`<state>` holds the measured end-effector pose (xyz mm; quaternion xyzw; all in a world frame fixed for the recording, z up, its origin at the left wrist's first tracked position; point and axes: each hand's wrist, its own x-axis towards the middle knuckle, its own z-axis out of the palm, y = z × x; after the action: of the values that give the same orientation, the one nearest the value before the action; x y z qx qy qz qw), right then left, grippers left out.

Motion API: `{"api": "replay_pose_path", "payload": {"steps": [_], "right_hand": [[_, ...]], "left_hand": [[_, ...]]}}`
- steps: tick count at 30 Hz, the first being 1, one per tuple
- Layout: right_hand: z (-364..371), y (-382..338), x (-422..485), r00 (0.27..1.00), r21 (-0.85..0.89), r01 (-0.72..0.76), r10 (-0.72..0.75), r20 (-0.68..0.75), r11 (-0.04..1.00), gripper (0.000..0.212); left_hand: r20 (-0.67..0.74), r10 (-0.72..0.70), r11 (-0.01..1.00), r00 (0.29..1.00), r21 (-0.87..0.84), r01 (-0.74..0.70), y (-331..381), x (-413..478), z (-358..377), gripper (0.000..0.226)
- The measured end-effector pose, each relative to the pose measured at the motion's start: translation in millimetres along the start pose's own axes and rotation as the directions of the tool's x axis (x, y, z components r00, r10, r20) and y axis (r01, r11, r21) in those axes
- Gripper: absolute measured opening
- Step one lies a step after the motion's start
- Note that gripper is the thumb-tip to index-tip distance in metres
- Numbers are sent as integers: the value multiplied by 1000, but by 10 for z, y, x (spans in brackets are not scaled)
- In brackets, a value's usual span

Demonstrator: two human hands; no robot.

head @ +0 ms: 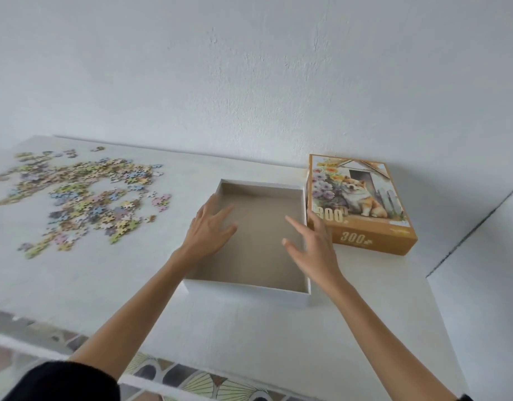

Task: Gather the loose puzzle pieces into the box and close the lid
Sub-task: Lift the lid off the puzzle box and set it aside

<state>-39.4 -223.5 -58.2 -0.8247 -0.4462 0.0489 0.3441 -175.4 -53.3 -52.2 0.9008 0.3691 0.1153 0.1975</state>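
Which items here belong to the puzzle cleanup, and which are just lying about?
Job: loose puzzle pieces; open box, nothing in it; lid, off, beside the box; left hand; right hand.
Just there: white table; wall; patterned floor.

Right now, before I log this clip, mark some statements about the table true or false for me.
1. The box has nothing inside it. True.
2. The lid is closed on the box. False: it lies on the table, to the right of the box.
3. The puzzle pieces are scattered on the table to the left of the box. True.
4. The left hand holds a handful of pieces. False: it holds nothing and is over the box's left edge, fingers straight.
5. The right hand is open, its fingers spread over the right side of the box. True.
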Motion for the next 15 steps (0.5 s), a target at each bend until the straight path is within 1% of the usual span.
{"api": "replay_pose_path", "payload": {"steps": [3, 6, 8, 11, 15], "right_hand": [[76, 9, -165, 999, 24, -20, 21, -39, 1000, 46], [124, 26, -255, 995, 93, -53, 61, -81, 994, 41], [126, 11, -267, 993, 149, -61, 74, -87, 987, 39], [153, -69, -289, 989, 242, -123, 140, -54, 962, 43], [195, -156, -267, 988, 283, -151, 156, 2, 947, 44]], "left_hand": [[18, -19, 988, 1000, -151, 21, -61, -137, -22, 53], [69, -35, 976, 997, -214, 49, -121, -203, -27, 48], [68, -40, 966, 997, -253, 56, -141, -212, -20, 44], [43, -59, 950, 997, -305, 70, -148, -203, -8, 40], [-15, -59, 931, 998, -362, 49, -189, -230, -30, 42]]}}
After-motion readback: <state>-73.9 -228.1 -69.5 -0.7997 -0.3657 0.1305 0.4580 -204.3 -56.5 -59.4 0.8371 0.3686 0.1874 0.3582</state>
